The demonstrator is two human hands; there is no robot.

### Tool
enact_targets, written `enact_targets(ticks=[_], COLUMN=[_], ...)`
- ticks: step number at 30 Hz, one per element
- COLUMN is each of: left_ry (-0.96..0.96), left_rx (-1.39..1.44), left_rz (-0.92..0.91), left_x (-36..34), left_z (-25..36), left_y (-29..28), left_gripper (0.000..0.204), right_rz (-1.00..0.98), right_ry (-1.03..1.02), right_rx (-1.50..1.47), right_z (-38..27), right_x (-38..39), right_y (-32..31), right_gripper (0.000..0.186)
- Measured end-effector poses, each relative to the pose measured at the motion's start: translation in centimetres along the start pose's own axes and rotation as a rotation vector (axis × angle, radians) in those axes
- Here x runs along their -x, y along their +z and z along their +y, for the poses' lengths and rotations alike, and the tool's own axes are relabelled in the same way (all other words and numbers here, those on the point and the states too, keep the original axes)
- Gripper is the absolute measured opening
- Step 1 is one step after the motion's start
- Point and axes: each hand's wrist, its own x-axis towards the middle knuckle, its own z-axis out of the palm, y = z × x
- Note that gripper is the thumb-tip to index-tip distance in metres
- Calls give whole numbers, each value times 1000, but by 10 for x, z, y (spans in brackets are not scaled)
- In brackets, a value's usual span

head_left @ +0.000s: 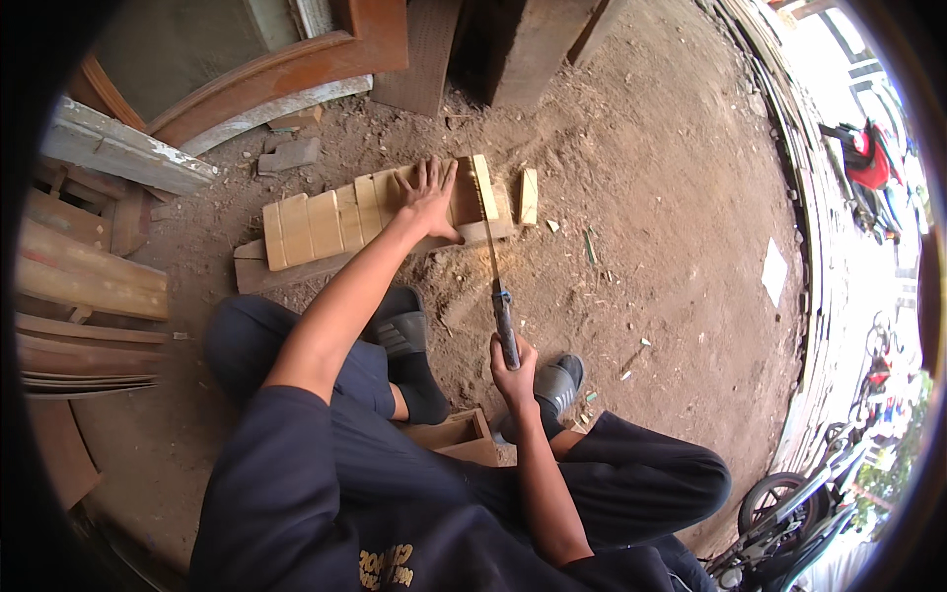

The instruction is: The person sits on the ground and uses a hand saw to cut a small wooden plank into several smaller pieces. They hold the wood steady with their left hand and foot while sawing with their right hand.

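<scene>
My left hand (430,202) lies flat with fingers spread on a pale, grooved wooden panel (326,225), near its right end. A thicker plank (258,274) lies under the panel on the ground. In my right hand (515,370) is the dark grip of a handsaw (504,321), fingers wrapped round it. The narrow saw blade points away from me and meets the panel's right end, to the right of my left hand. At that end stands a pale strip of wood (485,185). A small wooden offcut (529,195) lies on the dirt just beyond.
Dirt ground (671,257) with scattered chips spreads to the right. A brown framed door or window (296,84) and upright boards (533,49) stand at the back. Stacked timber (89,276) fills the left. A wooden box (459,434) sits between my feet; motorbikes (789,513) stand far right.
</scene>
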Motion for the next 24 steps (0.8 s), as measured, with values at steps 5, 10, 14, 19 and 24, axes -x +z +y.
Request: enact_targets(ticks=[5,10,14,19,24], left_ry=[17,60,74,299,341], left_rx=[-42,-94,-57,32,312], left_rz=[-17,-47,-211,-228,-100], left_x=[-11,5,18,33,103], left_z=[1,-12,-12,-47,-30], left_y=[9,4,-8,-19,-72], left_gripper=[145,139,117,60,26], right_rz=[6,-73,-62,-95,-90], right_ry=[15,69,-39,-123,-174], right_rx=[-78,-4,36,39,64], right_z=[7,5,23,28,32], right_x=[10,18,20,21,22], right_y=[-9,-7,1,8,6], right_gripper=[16,15,19,14,11])
